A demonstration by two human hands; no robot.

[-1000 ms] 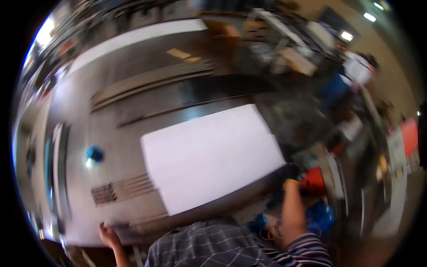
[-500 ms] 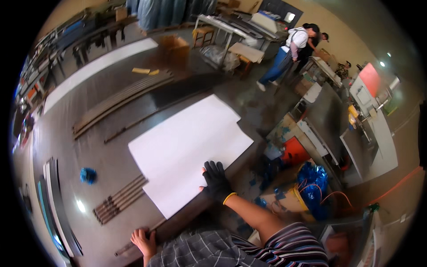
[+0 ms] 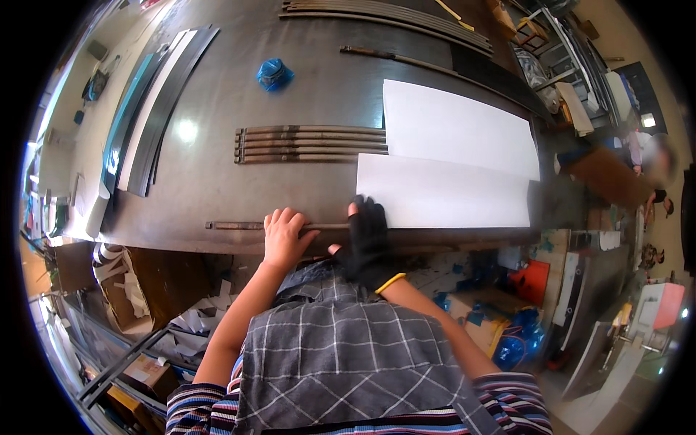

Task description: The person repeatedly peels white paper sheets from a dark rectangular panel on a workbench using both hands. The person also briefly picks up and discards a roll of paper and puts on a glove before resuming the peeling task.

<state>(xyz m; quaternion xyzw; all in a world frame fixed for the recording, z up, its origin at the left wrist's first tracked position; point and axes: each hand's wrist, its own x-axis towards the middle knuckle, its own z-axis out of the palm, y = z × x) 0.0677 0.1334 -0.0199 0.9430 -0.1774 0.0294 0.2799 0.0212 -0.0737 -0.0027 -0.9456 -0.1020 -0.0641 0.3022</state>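
Sliding leftward along the near edge of the white sheet, the gloved right hand is now resting at the sheet's near left corner, close to the left hand. It is keeping its fingers long and stretched out over the white corner; I cannot tell how hard they are pressing. Its black glove is leaving the thumb tip bare. The bare left hand is lying over a thin brown bar, with its fingers bending a little and its thumb pointing out to the side. The sheet is lying on the right part of the big dark table. A line is running across it, and I cannot tell if it is folding over or if two sheets are overlapping. Brown bars are poking out from its left side, and a blue bundle is sitting farther back.
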